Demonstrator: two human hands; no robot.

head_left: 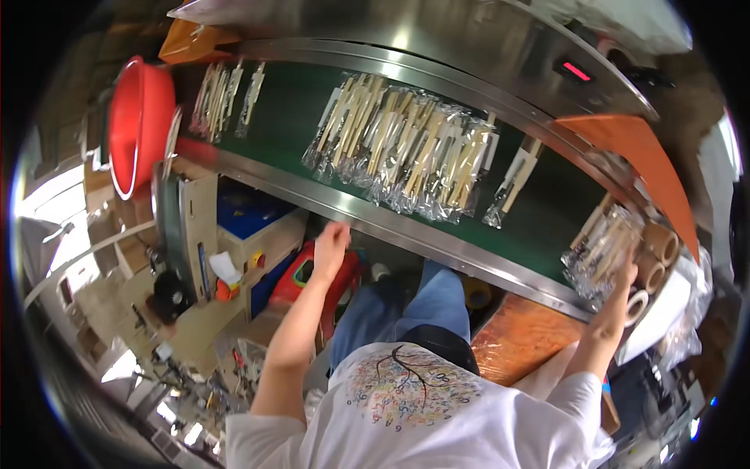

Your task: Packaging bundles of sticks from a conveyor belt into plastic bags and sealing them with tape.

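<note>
Touching clear-plastic-wrapped pale wooden sticks (600,252) at right with our right hand (616,303), grip unclear; our left hand (333,241) curled closed.

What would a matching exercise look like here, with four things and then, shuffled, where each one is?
Things
1. bare left hand
2. bare right hand
3. round red plastic basin
4. largest row of clear-plastic packets with long pale sticks

Places
A. around the middle of the long green belt
B. at the small packet bundle near the brown rolls
C. beside the belt's left end
D. apart from the packets, close to the belt's silver metal near rim

Pairs: 1-D, 2-B, 3-C, 4-A
</note>
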